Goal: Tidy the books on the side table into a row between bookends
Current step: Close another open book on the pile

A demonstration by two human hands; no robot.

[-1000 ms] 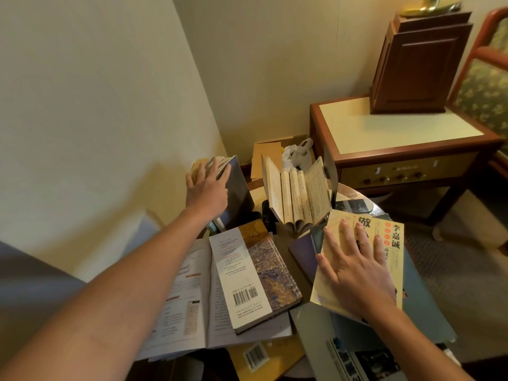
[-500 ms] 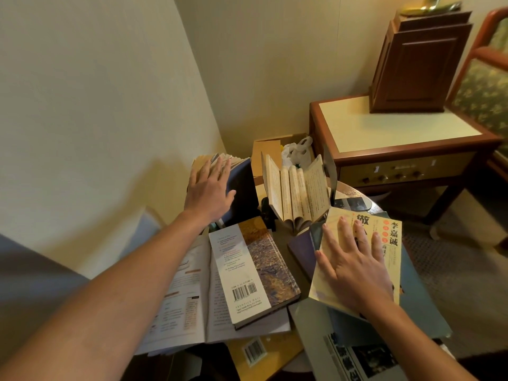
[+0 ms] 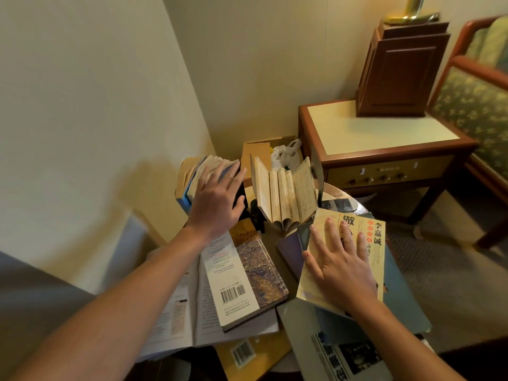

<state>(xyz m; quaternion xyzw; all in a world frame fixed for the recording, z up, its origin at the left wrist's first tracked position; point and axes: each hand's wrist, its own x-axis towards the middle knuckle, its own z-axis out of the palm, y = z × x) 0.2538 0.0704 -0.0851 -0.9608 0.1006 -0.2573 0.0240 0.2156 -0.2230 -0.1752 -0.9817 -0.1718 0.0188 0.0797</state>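
Clutter covers the counter (image 3: 336,191). Your left grip (image 3: 217,199), fingers spread flat, props the leaning books (image 3: 192,174) at the far left edge, probably to keep them upright. Your right grip (image 3: 341,265), also spread, presses on one yellow paperback (image 3: 378,243) by the right edge, probably to slide it. One fanned book (image 3: 286,193) stands at the far edge. At least six more lie flat.

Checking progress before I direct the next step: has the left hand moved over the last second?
Yes. The left hand, flat against the upright books, has shifted right, narrowing its gap to the fanned-open book.
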